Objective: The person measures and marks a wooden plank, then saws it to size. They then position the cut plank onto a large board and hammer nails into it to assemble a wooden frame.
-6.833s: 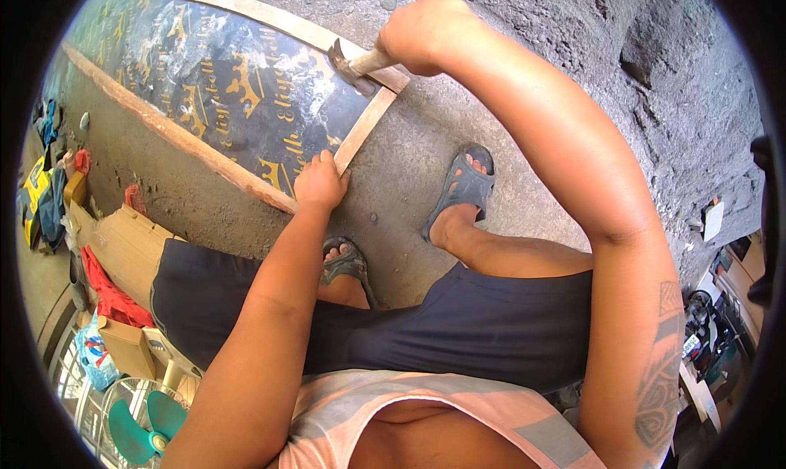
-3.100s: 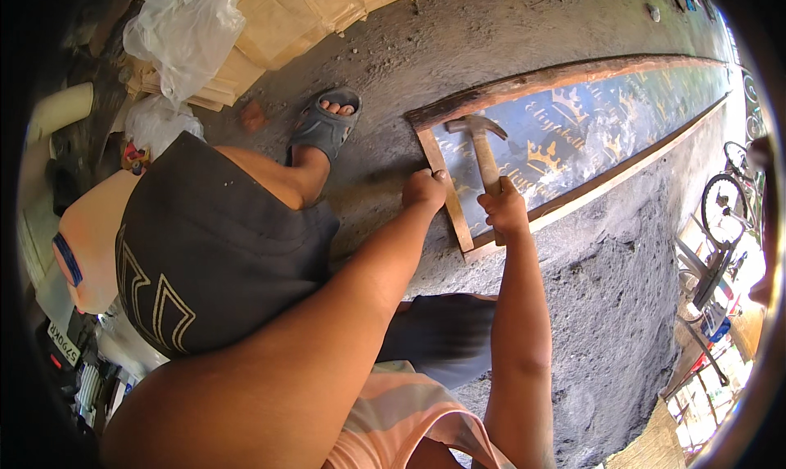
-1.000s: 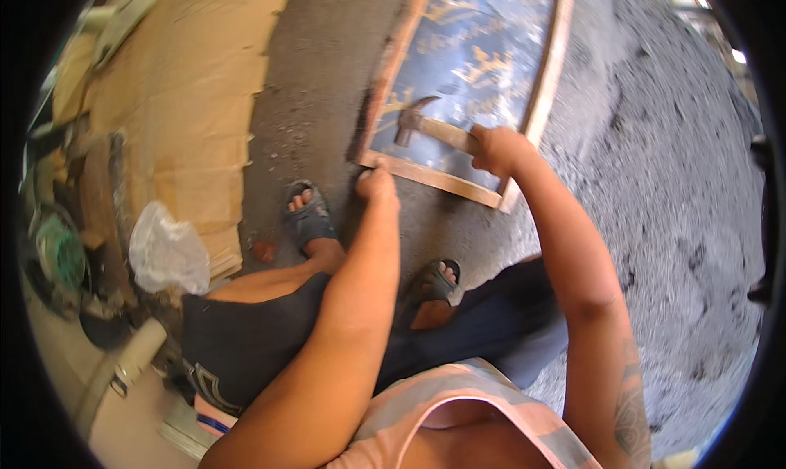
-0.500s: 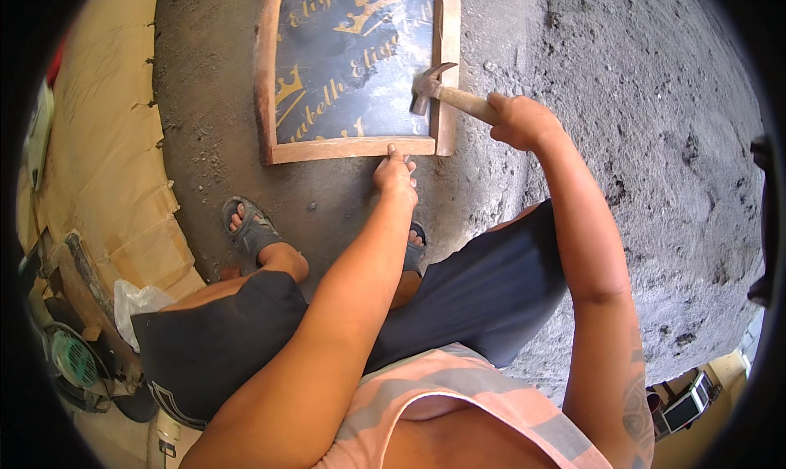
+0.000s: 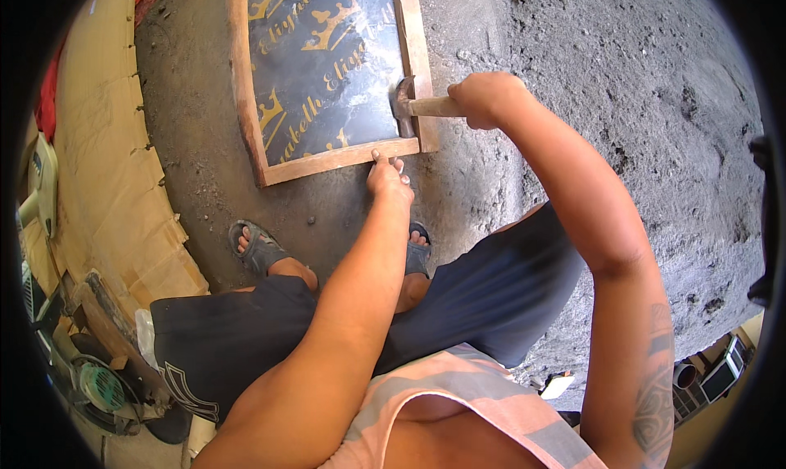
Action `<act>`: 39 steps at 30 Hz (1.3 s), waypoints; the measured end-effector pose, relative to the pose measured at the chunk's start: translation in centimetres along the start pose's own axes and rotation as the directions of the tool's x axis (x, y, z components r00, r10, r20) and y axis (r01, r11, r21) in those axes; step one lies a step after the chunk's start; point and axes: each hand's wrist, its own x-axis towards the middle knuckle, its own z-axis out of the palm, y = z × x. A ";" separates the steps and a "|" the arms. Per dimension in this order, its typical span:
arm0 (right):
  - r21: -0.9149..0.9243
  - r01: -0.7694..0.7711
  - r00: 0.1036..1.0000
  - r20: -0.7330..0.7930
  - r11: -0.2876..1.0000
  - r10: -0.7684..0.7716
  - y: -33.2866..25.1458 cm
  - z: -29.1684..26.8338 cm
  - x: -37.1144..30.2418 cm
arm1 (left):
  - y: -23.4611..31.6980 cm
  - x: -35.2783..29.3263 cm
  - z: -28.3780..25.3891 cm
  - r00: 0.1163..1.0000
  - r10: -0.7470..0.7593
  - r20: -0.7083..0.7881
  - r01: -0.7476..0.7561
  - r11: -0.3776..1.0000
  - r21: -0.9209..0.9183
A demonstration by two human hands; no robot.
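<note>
A wooden frame lies on the ground, its light brown strips edging a dark panel with gold crowns and lettering. My right hand is closed round the wooden handle of a claw hammer. The hammer's metal head is over the panel's near right corner, beside the right strip; I cannot tell whether it touches. At the frame's near strip is my left hand, thumb on the wood and fingers curled below, pinching its edge. The frame's far end runs out of view.
Rough grey ground spreads to the right. Flattened brown cardboard runs along the left. A green round-vented machine and wood scraps lie at the lower left. My sandalled feet are just short of the frame.
The hammer has come down and left toward the near right corner. In the picture, the frame has shifted left and tilted a little. My left hand keeps its hold on the near strip.
</note>
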 end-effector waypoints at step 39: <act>0.756 -0.273 0.960 0.170 0.595 0.224 4.8 16.1 -12.8 | 6.4 -2.9 -1.6 0.958 -0.244 0.149 -0.067 0.314 0.947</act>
